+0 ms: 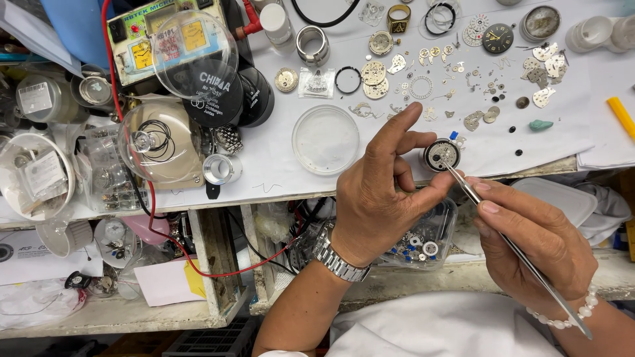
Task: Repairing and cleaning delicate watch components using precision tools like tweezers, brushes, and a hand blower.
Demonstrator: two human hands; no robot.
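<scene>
My left hand [380,192] hovers at the workbench's front edge, thumb and fingers pinched beside a small round watch movement [441,154] on white paper. A steel wristwatch [337,259] is on that wrist. My right hand [536,241] grips long metal tweezers [503,238], whose tips rest on the movement. A bead bracelet [562,320] circles the right wrist.
Several watch gears, plates and dials [423,73] lie scattered on the white paper [569,125]. An empty clear round dish [325,139] stands left of my hands. Glass domes, jars and an electronic tester [152,39] crowd the left. A plastic parts box [423,244] sits under my hands.
</scene>
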